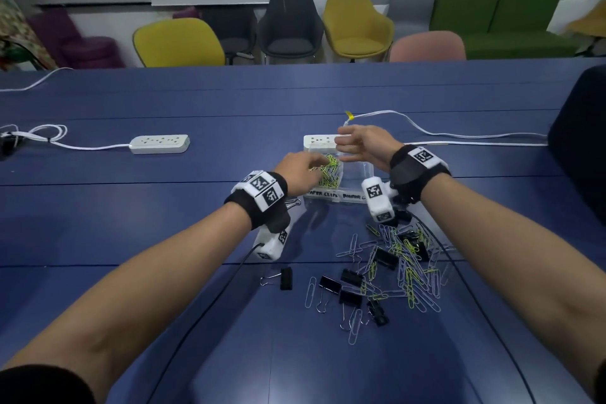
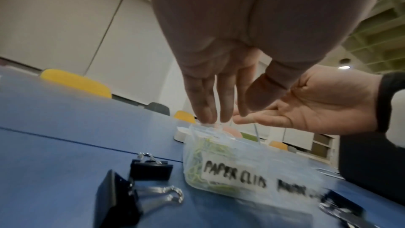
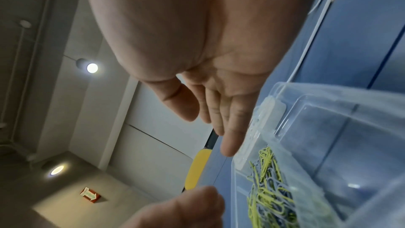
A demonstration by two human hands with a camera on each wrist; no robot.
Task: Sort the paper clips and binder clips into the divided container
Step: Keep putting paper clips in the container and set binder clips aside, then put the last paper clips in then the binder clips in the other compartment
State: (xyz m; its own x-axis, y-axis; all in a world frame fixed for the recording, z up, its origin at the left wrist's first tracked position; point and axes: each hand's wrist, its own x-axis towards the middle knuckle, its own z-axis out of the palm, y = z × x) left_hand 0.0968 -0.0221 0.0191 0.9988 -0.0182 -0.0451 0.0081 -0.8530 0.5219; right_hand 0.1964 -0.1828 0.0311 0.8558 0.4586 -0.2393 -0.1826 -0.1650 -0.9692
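1. At the far left of the blue table [image 1: 131,207], a white power strip [image 1: 159,144] is lying with its cable; it is not part of the sorting.
2. The left hand [image 1: 300,170] is hanging over the left compartment of the divided container [image 1: 355,197], the one labelled for paper clips. Its fingers [image 2: 206,107] are pointing down, straight and a little spread, and they are holding nothing that can be seen. It looks like the hand is just letting clips fall there, but this is only a judgement.
3. Two binder clips [image 2: 131,185] are lying on the table just near the left side of the container.
4. The sorted paper clips [image 3: 269,186], yellow and pale blue, are lying in the left compartment. The right compartment, with the binder label, is looking empty.
5. The right hand [image 1: 364,149] is hovering over the far edge of the container, palm partly turned up, fingers loose and spread, gripping nothing.
6. The mixed pile [image 1: 393,266] of paper clips and black binder clips is waiting on the near right of the table.
7. The step in hand seems to be filling the paper clip side; the task is about in the middle. The next move is probably calling for one hand to come back near to the pile and pinch more clips, keeping the black binder clips for the right compartment.
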